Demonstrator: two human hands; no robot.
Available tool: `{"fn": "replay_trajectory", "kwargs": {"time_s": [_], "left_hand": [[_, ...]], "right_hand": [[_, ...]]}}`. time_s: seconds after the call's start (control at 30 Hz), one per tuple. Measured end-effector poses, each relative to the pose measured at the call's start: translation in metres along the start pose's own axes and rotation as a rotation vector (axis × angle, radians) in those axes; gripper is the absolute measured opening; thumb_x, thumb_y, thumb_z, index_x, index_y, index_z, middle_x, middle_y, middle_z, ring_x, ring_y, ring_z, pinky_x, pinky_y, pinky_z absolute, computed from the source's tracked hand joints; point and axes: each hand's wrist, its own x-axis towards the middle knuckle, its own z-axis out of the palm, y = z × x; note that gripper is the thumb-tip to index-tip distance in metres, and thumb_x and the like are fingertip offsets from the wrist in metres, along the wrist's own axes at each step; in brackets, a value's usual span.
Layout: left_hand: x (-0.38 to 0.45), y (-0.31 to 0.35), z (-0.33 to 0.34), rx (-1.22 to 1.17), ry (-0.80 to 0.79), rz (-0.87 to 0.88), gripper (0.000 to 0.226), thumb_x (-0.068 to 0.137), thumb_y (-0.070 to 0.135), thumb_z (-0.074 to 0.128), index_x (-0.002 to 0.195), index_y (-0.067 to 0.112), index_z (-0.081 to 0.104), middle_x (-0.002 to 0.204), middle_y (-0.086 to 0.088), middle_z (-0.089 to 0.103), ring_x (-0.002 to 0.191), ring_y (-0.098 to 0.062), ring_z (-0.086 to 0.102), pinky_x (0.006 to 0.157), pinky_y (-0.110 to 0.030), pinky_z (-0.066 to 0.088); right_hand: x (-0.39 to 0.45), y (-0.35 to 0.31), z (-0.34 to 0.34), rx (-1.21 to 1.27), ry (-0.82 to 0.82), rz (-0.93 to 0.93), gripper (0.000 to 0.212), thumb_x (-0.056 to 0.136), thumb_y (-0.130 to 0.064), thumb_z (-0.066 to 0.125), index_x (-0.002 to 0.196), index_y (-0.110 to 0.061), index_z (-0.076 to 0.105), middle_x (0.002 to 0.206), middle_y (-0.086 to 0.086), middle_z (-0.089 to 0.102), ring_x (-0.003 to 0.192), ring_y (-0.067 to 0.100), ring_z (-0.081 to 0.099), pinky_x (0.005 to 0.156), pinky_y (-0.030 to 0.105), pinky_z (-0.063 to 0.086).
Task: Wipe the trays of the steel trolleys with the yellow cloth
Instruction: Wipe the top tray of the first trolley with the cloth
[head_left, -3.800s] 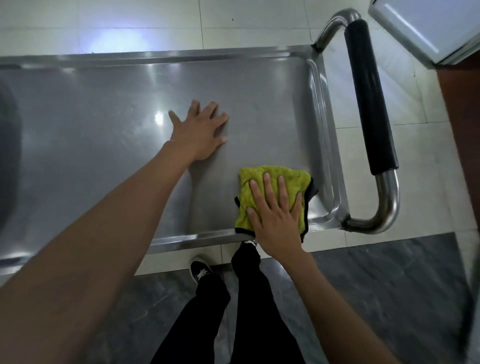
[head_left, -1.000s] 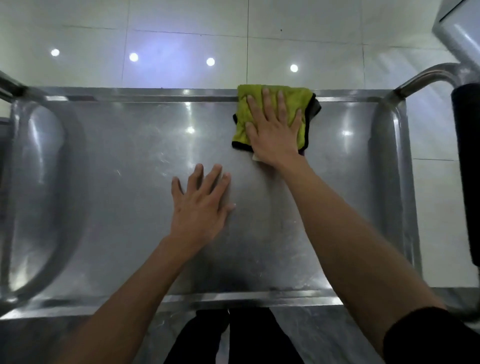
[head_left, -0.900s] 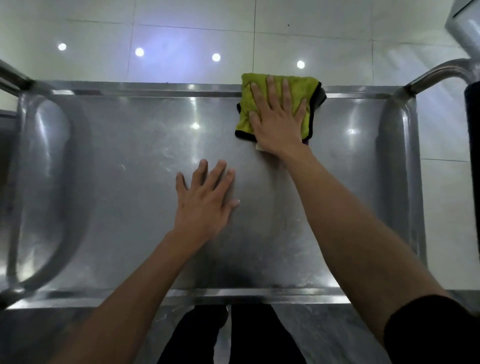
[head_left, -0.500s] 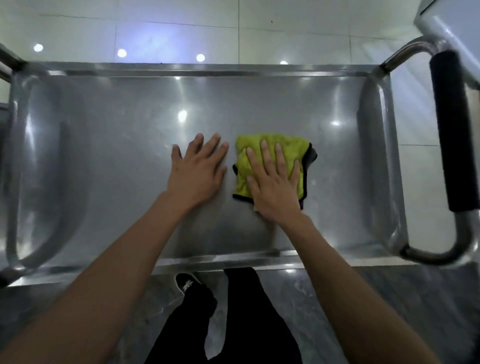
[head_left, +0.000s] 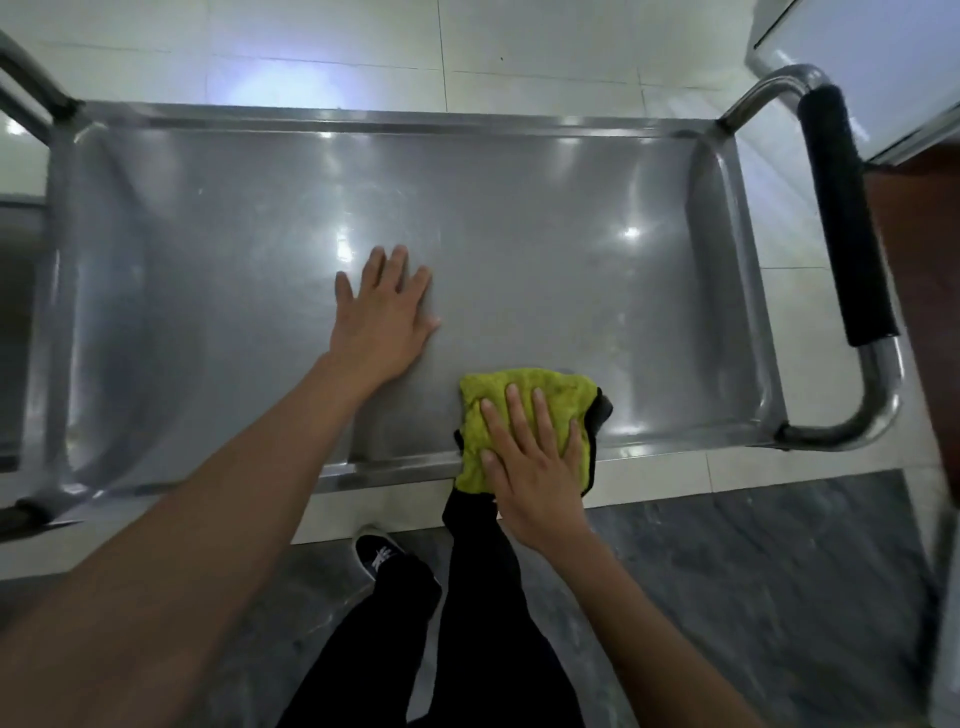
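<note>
Single view only, head-mounted and wide-angle (straight edges bow toward the frame borders). It looks steeply down from above the near long rim of the steel tray (head_left: 509, 124), close in, with both forearms entering from the bottom edge and the floor (head_left: 779, 571) below.

The steel trolley tray (head_left: 519, 218) carries a yellow cloth (head_left: 524, 405) draped over its near rim; the trolley stands on tiled floor (head_left: 467, 41).
</note>
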Motion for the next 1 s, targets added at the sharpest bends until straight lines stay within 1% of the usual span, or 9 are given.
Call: {"fn": "replay_trajectory", "kwargs": {"time_s": [0.07, 0.2, 0.37, 0.47, 0.57, 0.67, 0.8, 0.9, 1.0], "left_hand": [[-0.015, -0.019, 0.006, -0.006, 0.062, -0.044, 0.065, 0.095, 0.059, 0.045, 0.149, 0.025, 0.033, 0.162, -0.007, 0.020, 0.149, -0.033, 0.015, 0.109, -0.064, 0.027], [-0.018, -0.037, 0.007, -0.014, 0.046, -0.023, 0.060, 0.097, 0.057, 0.042, 0.150, 0.029, 0.033, 0.163, -0.002, 0.021, 0.151, -0.029, 0.016, 0.109, -0.067, 0.026], [-0.013, -0.046, 0.006, -0.011, 0.120, -0.003, 0.053, 0.099, 0.044, 0.044, 0.146, 0.018, 0.043, 0.158, 0.000, 0.036, 0.146, -0.023, 0.028, 0.103, -0.059, 0.033], [-0.006, -0.056, 0.003, -0.002, 0.132, 0.023, 0.050, 0.098, 0.043, 0.048, 0.141, 0.018, 0.050, 0.153, -0.002, 0.043, 0.146, -0.030, 0.028, 0.101, -0.062, 0.032], [-0.004, -0.057, 0.000, -0.047, 0.097, -0.024, 0.047, 0.097, 0.048, 0.051, 0.140, 0.027, 0.054, 0.155, -0.011, 0.038, 0.148, -0.042, 0.021, 0.107, -0.065, 0.027], [-0.004, -0.055, -0.002, -0.065, 0.081, -0.053, 0.049, 0.097, 0.052, 0.045, 0.141, 0.032, 0.055, 0.157, -0.014, 0.035, 0.149, -0.043, 0.020, 0.111, -0.063, 0.024], [0.002, -0.057, -0.003, -0.061, 0.114, -0.048, 0.048, 0.094, 0.052, 0.047, 0.134, 0.030, 0.062, 0.153, -0.014, 0.042, 0.146, -0.043, 0.028, 0.107, -0.064, 0.029], [0.004, -0.056, -0.004, -0.062, 0.083, -0.064, 0.048, 0.096, 0.053, 0.048, 0.138, 0.031, 0.060, 0.156, -0.013, 0.039, 0.148, -0.042, 0.024, 0.109, -0.066, 0.028], [0.003, -0.057, -0.005, -0.079, 0.059, -0.085, 0.048, 0.096, 0.054, 0.051, 0.139, 0.035, 0.057, 0.159, -0.009, 0.034, 0.151, -0.038, 0.019, 0.112, -0.065, 0.025]], "right_hand": [[0.006, -0.002, -0.001, -0.025, 0.010, 0.008, 0.056, 0.105, -0.048, 0.017, 0.159, -0.036, 0.011, 0.168, -0.005, 0.004, 0.155, 0.024, -0.003, 0.115, 0.065, 0.013], [0.036, -0.012, -0.002, -0.006, 0.035, -0.036, 0.056, 0.105, -0.048, 0.018, 0.159, -0.037, 0.010, 0.168, -0.006, 0.003, 0.155, 0.023, -0.005, 0.116, 0.066, 0.012], [0.108, -0.029, -0.015, 0.011, 0.090, -0.072, 0.058, 0.105, -0.048, 0.025, 0.159, -0.035, 0.012, 0.168, -0.004, 0.005, 0.155, 0.024, -0.003, 0.116, 0.068, 0.007], [0.165, -0.037, -0.031, 0.021, 0.103, -0.076, 0.059, 0.104, -0.049, 0.024, 0.159, -0.034, 0.011, 0.168, -0.004, 0.004, 0.155, 0.024, -0.003, 0.117, 0.067, 0.003], [0.231, -0.041, -0.053, 0.039, 0.097, -0.079, 0.059, 0.104, -0.049, 0.024, 0.159, -0.035, 0.011, 0.168, -0.004, 0.003, 0.155, 0.024, -0.003, 0.117, 0.066, 0.000], [0.295, -0.042, -0.075, 0.039, 0.083, -0.103, 0.059, 0.105, -0.049, 0.022, 0.160, -0.036, 0.006, 0.168, -0.005, -0.002, 0.154, 0.024, -0.008, 0.117, 0.066, -0.002], [0.376, -0.051, -0.101, 0.038, 0.077, -0.143, 0.059, 0.104, -0.048, 0.020, 0.159, -0.035, 0.002, 0.168, -0.003, -0.005, 0.154, 0.026, -0.010, 0.117, 0.068, -0.003], [0.404, -0.057, -0.107, 0.017, 0.105, -0.158, 0.060, 0.103, -0.048, 0.020, 0.159, -0.035, 0.002, 0.168, -0.001, -0.004, 0.154, 0.028, -0.009, 0.116, 0.069, -0.003], [0.400, -0.057, -0.103, 0.023, 0.125, -0.162, 0.060, 0.103, -0.048, 0.018, 0.159, -0.034, 0.004, 0.168, -0.001, -0.003, 0.154, 0.028, -0.008, 0.116, 0.069, -0.002]]}}
